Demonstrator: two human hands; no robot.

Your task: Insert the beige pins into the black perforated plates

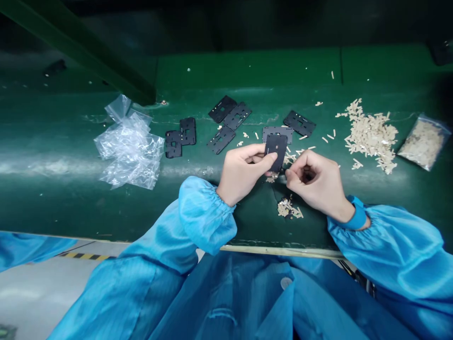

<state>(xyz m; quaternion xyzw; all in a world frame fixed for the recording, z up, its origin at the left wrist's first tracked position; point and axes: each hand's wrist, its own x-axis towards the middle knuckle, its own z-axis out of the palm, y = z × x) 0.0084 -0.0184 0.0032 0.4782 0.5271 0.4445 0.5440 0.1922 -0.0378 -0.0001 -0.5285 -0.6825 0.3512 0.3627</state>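
My left hand (pixel 244 171) pinches a small black flat plate (pixel 276 150) upright above the green belt, thumb against its lower left side. My right hand (pixel 314 182) is curled just right of the plate's lower edge, fingertips pinched together on something too small to name. Both arms wear blue sleeves. Under my hands lies a small heap of pale strips (pixel 289 209).
Several more black plates (pixel 230 123) lie on the green belt (pixel 71 189) beyond my hands. Crumpled clear bags (pixel 128 145) sit at the left. A larger pile of pale strips (pixel 370 134) and a filled clear bag (pixel 423 140) lie at the right.
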